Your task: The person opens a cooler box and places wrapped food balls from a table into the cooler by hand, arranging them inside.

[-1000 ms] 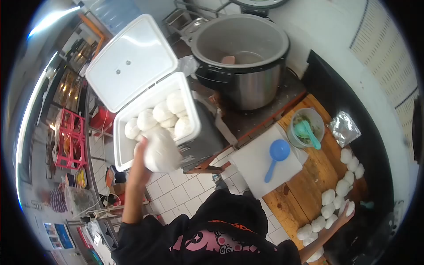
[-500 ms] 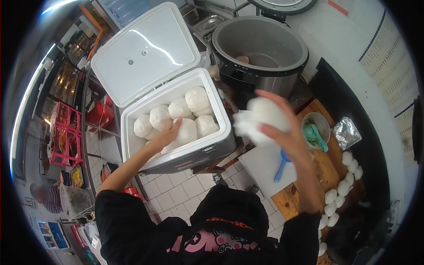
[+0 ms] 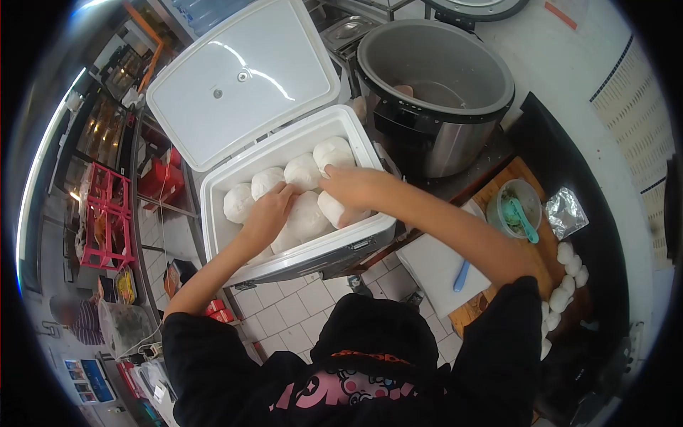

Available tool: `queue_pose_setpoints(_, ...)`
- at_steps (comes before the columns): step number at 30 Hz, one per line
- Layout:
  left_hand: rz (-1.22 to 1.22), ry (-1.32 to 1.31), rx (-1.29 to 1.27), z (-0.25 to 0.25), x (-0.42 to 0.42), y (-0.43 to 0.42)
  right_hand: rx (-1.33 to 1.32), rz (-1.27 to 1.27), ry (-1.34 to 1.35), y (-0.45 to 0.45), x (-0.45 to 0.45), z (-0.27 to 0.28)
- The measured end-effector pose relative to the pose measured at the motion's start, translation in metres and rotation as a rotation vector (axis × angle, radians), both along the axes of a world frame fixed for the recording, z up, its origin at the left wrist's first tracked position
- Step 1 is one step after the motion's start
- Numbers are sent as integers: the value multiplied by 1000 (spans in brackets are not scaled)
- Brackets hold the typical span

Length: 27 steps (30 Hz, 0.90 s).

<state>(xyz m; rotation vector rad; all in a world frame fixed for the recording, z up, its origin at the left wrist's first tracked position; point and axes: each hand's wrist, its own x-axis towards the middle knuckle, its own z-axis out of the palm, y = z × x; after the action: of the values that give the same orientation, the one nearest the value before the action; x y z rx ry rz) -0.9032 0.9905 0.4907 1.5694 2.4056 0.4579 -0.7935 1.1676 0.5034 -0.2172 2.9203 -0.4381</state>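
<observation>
Several round white wrapped bundles lie in rows inside an open white cooler box [image 3: 210, 213], its lid [image 3: 245, 85] tilted back. My left hand [image 3: 274, 208] reaches into the box, fingers bent over the bundles near the middle; whether it grips one is hard to tell. At the box's right end my right hand [image 3: 348, 191] is closed round a white bundle [image 3: 331, 206], thumb and fingers on its upper and right sides. A larger bundle [image 3: 307, 215] lies between my two hands.
A large open metal pot [image 3: 455, 142] stands right of the box. On the wooden board [image 3: 523, 171] are a tub [image 3: 514, 206] with a green spoon, crumpled foil [image 3: 566, 213] and small white pieces [image 3: 565, 285]. A blue spoon [image 3: 462, 276] lies on a white sheet. A person [image 3: 85, 320] is at far left.
My right hand has moved left from over the board into the box with the white bundle. My left hand has shifted slightly on the bundles there.
</observation>
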Motion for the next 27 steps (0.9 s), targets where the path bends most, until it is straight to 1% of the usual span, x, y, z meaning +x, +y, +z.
queue_pose_setpoints(1,2,-2,0,-2,-4,0,-73,116,-75,5,-3,1)
queue_pose_setpoints(2,-98,1,61,-6,-10,1,33,155,-94,2,-10,0)
queue_pose_setpoints(3,-199,4,122,-9,-13,1,33,154,-96,1,-21,-8)
queue_pose_setpoints(4,-203,3,121,-5,-12,1,-9,217,-150,2,-31,-19)
queue_pose_setpoints(5,-175,-49,-6,2,-9,1,-52,279,-203,2,-39,-30)
queue_pose_setpoints(6,-146,-99,-134,7,-8,0,-55,274,-202,1,-41,-30)
queue_pose_setpoints(7,-150,-100,-137,7,-9,0,-51,250,-290,-1,-43,-31)
queue_pose_setpoints(8,-148,-241,-170,8,-13,-2,-47,226,-378,-2,-45,-32)
queue_pose_setpoints(9,-146,-381,-202,8,-17,-3,-48,221,-378,-3,-50,-33)
queue_pose_setpoints(10,-151,-381,-205,8,-20,-5,-28,252,-397,-5,-56,-35)
queue_pose_setpoints(12,-137,-546,-253,7,-28,-7,-17,276,-416,-11,-62,-33)
queue_pose_setpoints(14,-140,-588,-240,-1,-33,-11,97,182,-464,-20,-60,-26)
queue_pose_setpoints(15,-137,-628,-217,-4,-35,-12,96,179,-466,-23,-56,-17)
queue_pose_setpoints(17,-166,-598,-218,9,-28,-12,183,254,-346,-26,-49,1)
queue_pose_setpoints(20,-221,-543,-203,8,-28,-11,185,303,-420,-24,-46,7)
queue_pose_setpoints(21,-258,-516,-186,5,-28,-11,186,319,-424,-23,-43,2)
queue_pose_setpoints(23,-244,-480,-167,10,-16,-5,158,220,-383,-17,-37,-12)
queue_pose_setpoints(24,-244,-439,-151,11,-11,-2,165,233,-386,-12,-30,-20)
queue_pose_setpoints(26,-244,-436,-121,5,-5,0,125,211,78,-1,-15,-32)
queue_pose_setpoints(27,-253,-431,-99,1,-3,1,128,216,76,2,-12,-25)
